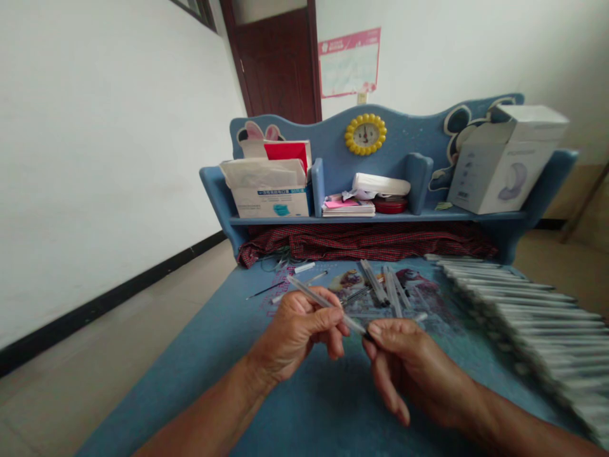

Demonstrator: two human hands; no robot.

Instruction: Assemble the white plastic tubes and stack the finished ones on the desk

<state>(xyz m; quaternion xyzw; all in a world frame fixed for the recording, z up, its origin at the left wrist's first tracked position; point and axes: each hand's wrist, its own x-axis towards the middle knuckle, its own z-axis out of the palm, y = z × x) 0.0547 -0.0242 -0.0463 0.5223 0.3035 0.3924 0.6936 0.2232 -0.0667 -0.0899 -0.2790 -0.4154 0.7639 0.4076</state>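
Observation:
A clear pen barrel (353, 324) slants down to the right above the desk. My left hand (299, 324) pinches it around the middle between thumb and fingers. At its lower end, my right hand (412, 355) closes thumb and forefinger on a dark tip; the fingertips partly cover this piece. Just beyond the hands lie several clear pen barrels (374, 284), some with dark ends. Thin dark refills (356, 296) are beside them. Farther left are another thin refill (264, 291) and a small white piece (304, 268).
Many pens (533, 317) lie side by side along the right of the blue desk (200, 374). A checked cloth (361, 241) is bunched under the shelf (285, 221). On the shelf stand a mask box (271, 202), papers (349, 208) and a white carton (499, 171).

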